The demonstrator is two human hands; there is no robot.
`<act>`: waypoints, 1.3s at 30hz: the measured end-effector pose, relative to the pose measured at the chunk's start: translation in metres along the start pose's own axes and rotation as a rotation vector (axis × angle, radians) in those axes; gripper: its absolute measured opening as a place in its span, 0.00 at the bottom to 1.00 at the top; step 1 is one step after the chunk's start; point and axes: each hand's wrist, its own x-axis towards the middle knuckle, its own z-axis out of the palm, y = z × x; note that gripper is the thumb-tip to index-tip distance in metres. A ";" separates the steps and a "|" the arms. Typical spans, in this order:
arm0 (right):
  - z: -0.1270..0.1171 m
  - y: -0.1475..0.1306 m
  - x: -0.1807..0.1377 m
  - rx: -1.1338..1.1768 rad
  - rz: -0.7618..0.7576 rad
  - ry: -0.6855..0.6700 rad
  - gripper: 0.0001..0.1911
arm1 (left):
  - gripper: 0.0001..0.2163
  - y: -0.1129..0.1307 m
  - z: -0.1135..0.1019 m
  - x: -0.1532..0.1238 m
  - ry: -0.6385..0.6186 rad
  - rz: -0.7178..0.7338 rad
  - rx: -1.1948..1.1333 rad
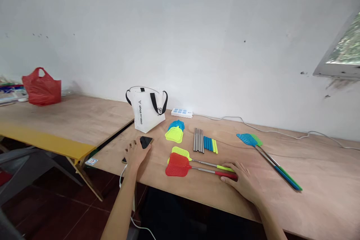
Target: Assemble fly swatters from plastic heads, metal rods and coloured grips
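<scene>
My left hand lies over a black phone near the table's front left edge, thumb and fingers about it. My right hand is around the handle ends of two fly swatters, thumb on the near side and fingers on the far side. One is a red fly swatter; the other is a yellow fly swatter, partly under the red head. Behind them lie loose yellow heads and blue heads. Beside these are several metal rods, blue grips and yellow grips.
At right lie a blue fly swatter and a green fly swatter. A white bag with black handles stands beside a power strip, whose cable runs along the wall. A red plastic bag sits on the left table.
</scene>
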 end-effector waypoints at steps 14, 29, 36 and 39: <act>0.004 0.006 0.001 0.009 -0.016 0.030 0.18 | 0.25 0.006 -0.015 -0.004 -0.090 0.016 -0.010; 0.006 0.009 0.003 -0.006 -0.024 0.032 0.17 | 0.34 0.008 -0.008 -0.002 -0.065 -0.006 0.008; 0.009 0.013 0.003 -0.008 -0.032 0.052 0.17 | 0.33 0.006 -0.008 -0.001 -0.088 -0.011 -0.004; 0.009 0.013 0.003 -0.010 -0.036 0.060 0.16 | 0.33 0.007 -0.009 -0.001 -0.095 -0.013 0.003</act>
